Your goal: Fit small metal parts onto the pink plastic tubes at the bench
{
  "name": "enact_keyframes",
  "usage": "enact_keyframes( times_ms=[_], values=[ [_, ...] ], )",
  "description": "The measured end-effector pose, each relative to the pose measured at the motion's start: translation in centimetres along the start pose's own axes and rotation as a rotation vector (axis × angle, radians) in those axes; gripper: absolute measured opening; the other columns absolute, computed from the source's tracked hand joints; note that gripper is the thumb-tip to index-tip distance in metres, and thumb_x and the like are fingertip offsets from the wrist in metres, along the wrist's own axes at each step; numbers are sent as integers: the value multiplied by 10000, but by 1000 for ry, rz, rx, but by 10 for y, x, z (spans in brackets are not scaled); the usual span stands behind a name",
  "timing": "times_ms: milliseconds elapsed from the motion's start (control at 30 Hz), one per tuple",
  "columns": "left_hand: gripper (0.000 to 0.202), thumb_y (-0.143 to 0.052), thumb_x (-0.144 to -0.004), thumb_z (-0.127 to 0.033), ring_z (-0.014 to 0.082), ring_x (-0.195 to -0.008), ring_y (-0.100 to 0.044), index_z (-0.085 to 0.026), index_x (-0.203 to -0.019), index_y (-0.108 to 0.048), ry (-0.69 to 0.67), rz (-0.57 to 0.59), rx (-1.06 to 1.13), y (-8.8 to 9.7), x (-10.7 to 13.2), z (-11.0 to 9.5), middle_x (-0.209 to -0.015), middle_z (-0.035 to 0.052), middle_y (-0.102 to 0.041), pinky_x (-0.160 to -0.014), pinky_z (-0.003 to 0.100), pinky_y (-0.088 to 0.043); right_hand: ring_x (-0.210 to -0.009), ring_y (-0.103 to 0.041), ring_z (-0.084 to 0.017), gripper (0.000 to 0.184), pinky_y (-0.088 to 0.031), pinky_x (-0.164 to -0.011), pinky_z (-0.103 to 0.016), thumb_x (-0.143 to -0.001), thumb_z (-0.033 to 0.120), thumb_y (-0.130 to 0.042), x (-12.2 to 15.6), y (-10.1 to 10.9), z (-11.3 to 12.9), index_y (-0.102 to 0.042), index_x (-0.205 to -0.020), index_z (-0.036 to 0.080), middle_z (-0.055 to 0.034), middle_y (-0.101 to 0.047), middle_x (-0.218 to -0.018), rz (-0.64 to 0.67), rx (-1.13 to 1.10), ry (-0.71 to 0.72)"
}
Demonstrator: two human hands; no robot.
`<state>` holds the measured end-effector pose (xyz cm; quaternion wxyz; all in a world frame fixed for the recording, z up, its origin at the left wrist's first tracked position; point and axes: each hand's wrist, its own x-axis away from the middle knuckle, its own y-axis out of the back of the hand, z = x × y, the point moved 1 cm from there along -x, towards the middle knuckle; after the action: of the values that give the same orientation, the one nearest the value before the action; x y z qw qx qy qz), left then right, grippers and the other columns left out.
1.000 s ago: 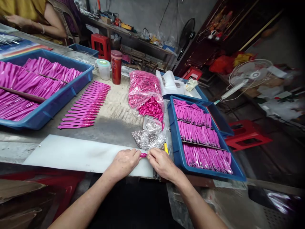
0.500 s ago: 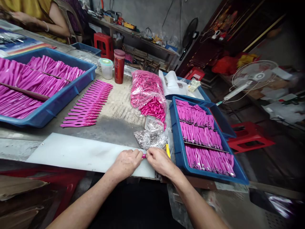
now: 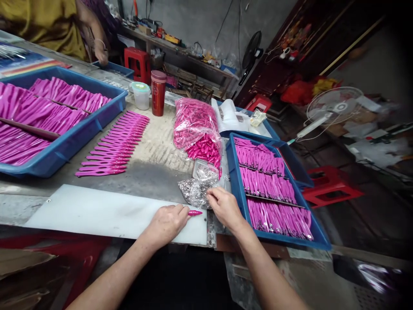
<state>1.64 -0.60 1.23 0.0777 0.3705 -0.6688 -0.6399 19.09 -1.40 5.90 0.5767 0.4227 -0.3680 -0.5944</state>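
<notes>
My left hand [image 3: 169, 220] is closed around a glossy pink plastic piece [image 3: 195, 212], whose pointed end sticks out to the right above the white board [image 3: 106, 215]. At the near edge of a clear plastic bag of small metal parts [image 3: 190, 189], my right hand [image 3: 222, 206] has its fingers pinched together; what lies between them is hidden. Just behind that bag is a small clear tray [image 3: 198, 165]. Further back stands a large clear bag of pink pieces [image 3: 196, 125]. A row of pink assembled pieces [image 3: 112, 144] lies on the table to the left.
Blue crates full of flat pink strips stand at the left [image 3: 111, 112] and right [image 3: 238, 189]. A red tumbler [image 3: 158, 92] and a lidded plastic tub [image 3: 141, 95] stand at the back. Across the table, another person's hand [image 3: 101, 55] is over a small blue tray [image 3: 119, 69].
My right hand has left the pink piece and moved up and right to the bag of metal parts. My left hand keeps hold of the piece. The other person's arm has reached towards the small tray.
</notes>
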Motion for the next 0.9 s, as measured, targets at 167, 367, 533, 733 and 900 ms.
enact_keyframes(
  times_ms=[167, 367, 533, 733, 900],
  values=[
    [191, -383, -849, -247, 120, -505, -507, -174, -716, -499, 7, -23, 2, 1, 0, 0, -583, -7, -514, -475, 238, -318, -793, -568, -163, 237, -386, -678, -243, -823, 189, -384, -24, -4, -5, -619, -798, 181, -54, -621, -812, 202, 337, -10],
    [182, -386, -846, -238, 121, -504, -500, -176, -723, -505, -5, -32, -3, -1, 0, 0, -588, -8, -511, -475, 240, -315, -766, -598, -203, 241, -396, -633, -269, -790, 171, -402, -35, -13, -4, -643, -790, 160, -100, -645, -823, 325, 460, -5],
    [176, -392, -843, -239, 121, -506, -502, -178, -718, -501, -3, -26, -4, -1, 0, 0, -590, -10, -517, -481, 239, -320, -769, -607, -219, 239, -403, -623, -274, -767, 149, -410, -39, -17, -3, -648, -793, 139, -123, -653, -833, 347, 489, -1],
    [194, -368, -854, -246, 114, -509, -505, -177, -732, -501, 8, -14, 20, 0, 0, 0, -597, -7, -514, -481, 235, -334, -774, -605, -233, 230, -402, -622, -282, -728, 113, -417, -38, -19, 0, -635, -802, 119, -131, -646, -835, 323, 490, 10],
    [208, -358, -857, -251, 116, -510, -510, -175, -731, -505, 12, -28, 28, 0, 0, 0, -591, -4, -515, -479, 232, -337, -764, -593, -207, 230, -385, -631, -269, -750, 136, -399, -34, -17, -4, -623, -801, 138, -108, -641, -835, 283, 452, 8]
  ],
)
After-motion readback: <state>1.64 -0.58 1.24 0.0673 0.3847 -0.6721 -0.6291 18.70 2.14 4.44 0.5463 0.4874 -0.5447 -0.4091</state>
